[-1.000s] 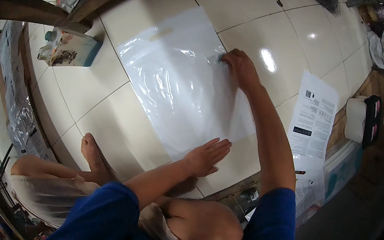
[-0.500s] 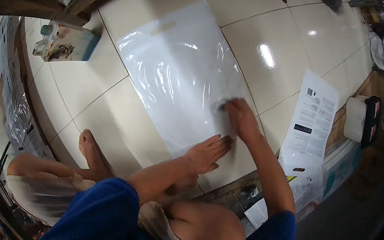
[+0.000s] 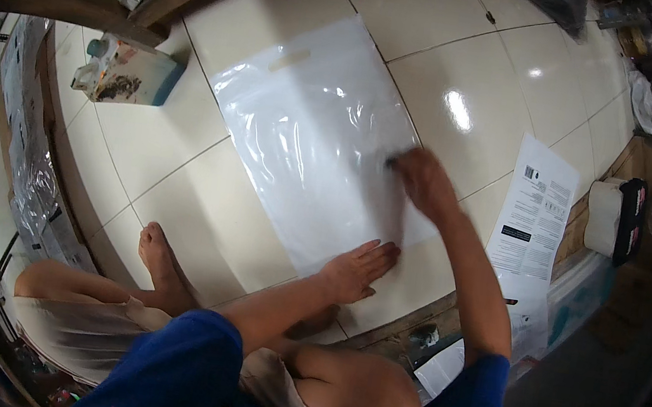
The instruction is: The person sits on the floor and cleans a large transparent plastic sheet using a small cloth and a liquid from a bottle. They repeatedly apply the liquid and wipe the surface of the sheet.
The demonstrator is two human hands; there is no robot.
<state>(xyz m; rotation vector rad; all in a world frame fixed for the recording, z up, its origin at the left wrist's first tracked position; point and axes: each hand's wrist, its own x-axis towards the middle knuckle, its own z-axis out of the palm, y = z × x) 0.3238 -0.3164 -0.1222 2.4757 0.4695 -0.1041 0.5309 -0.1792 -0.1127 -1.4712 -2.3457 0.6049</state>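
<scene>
White bag [image 3: 313, 177] underlies left hand [image 3: 354, 272], fingers spread; right hand [image 3: 428, 186] sits lower than a second ago, fingers unclear.

One head-worn wide fisheye view, from above the near side of a flat rectangular glossy white plastic bag [image 3: 309, 147], facing down, fairly near it

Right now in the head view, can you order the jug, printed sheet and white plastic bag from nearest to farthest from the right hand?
1. White plastic bag: beneath the right hand.
2. Printed sheet: off to the right.
3. Jug: far left, beyond the bag.
</scene>
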